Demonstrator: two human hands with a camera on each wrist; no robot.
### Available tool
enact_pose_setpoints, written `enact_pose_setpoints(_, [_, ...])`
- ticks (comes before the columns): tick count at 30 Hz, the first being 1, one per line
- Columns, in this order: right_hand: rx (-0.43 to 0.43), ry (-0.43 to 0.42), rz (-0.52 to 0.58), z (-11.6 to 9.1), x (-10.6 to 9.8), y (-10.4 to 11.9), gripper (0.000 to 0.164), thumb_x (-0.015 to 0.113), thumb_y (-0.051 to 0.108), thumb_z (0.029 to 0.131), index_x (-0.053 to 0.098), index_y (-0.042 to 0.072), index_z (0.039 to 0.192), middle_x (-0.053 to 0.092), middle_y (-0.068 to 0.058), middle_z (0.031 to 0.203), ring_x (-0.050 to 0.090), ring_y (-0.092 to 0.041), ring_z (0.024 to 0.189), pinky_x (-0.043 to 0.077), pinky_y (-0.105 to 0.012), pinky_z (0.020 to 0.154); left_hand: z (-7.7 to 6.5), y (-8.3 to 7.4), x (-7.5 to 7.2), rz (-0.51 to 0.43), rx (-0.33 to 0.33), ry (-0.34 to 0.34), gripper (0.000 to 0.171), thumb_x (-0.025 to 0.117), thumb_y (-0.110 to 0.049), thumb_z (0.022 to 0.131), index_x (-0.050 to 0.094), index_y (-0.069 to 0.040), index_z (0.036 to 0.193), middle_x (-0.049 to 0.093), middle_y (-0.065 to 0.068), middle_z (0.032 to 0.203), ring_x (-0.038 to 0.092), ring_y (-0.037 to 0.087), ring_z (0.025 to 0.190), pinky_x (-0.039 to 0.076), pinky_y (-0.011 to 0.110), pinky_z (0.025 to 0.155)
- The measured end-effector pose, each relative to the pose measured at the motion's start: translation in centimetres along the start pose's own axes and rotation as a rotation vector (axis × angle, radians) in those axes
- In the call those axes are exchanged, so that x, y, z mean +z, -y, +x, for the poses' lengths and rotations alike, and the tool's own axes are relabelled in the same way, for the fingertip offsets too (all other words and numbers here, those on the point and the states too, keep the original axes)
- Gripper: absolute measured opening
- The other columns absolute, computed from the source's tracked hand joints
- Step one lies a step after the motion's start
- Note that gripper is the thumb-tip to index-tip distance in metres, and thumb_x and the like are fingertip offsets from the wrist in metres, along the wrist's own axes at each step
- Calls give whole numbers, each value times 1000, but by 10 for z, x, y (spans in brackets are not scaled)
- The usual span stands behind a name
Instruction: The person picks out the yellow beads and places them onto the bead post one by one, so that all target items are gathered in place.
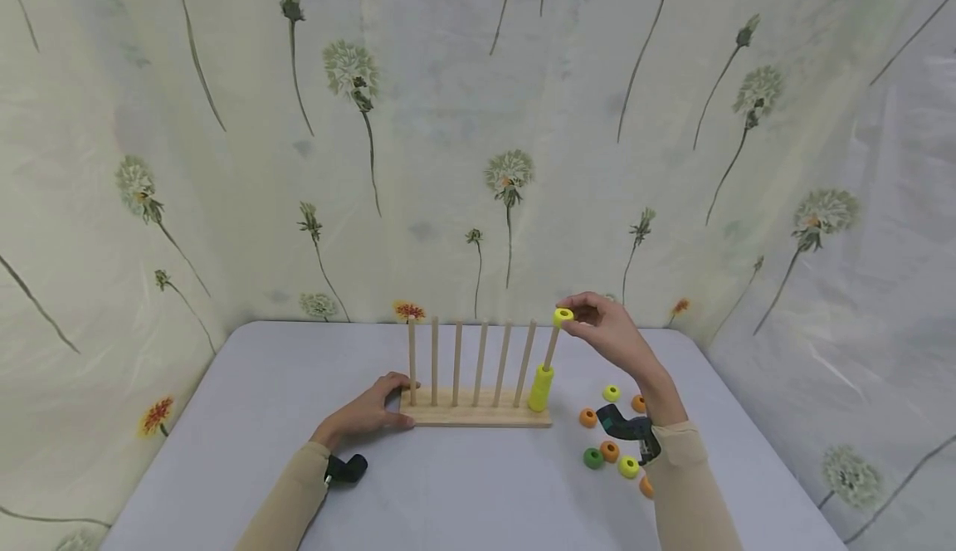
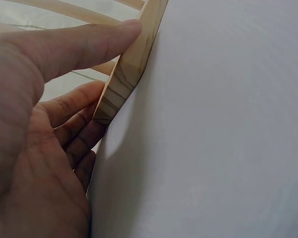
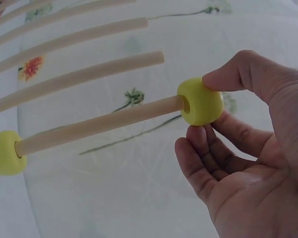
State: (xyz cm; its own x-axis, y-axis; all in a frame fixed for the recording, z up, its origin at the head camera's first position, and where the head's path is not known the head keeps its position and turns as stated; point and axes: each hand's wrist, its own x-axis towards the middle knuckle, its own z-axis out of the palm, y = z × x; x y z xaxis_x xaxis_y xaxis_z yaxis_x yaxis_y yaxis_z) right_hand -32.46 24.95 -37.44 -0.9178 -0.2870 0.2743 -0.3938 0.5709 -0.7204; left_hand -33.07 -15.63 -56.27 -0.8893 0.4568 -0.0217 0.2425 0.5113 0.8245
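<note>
Right wrist view shows the right hand point(image 3: 263, 173) pinching a yellow bead point(image 3: 204, 101) between thumb and fingers, its hole at the tip of the rightmost peg point(image 3: 99, 122), above the stacked yellow beads point(image 1: 541, 389). The left hand point(image 1: 368, 412) grips the wooden base point(image 1: 478, 420) at its left end. A tilted bead might bind on the peg and drag the base, should that hold loosen. How deep the tip sits is hidden; the right sleeve point(image 1: 690, 489) partly covers an orange bead point(image 1: 646, 485) at near right.
</note>
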Motion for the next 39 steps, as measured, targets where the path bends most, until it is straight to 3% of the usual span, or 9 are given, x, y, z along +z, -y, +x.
enact_pose_setpoints(13, [17,7,-18,2,4,2,31,61,12,94,57,0,122,60,-17,121,59,-26,104,49,-16,79,0,0,1,1,4,7,66,80,-37,77,51,-16,133,42,8,143,29,34,141,22,56,115])
enact_pose_setpoints(29, [27,24,-4,2,8,-7,30,69,24,90,61,10,116,63,-6,113,60,-20,97,52,-23,80,0,0,0,-10,6,3,68,81,-36,76,51,-14,133,41,9,144,29,35,141,21,57,115])
enact_pose_setpoints(39, [21,23,-9,2,7,-8,34,69,26,90,61,9,117,63,-9,114,61,-19,97,52,-23,80,0,1,0,-14,-8,4,66,81,-36,76,52,-16,132,41,8,144,27,33,142,20,57,116])
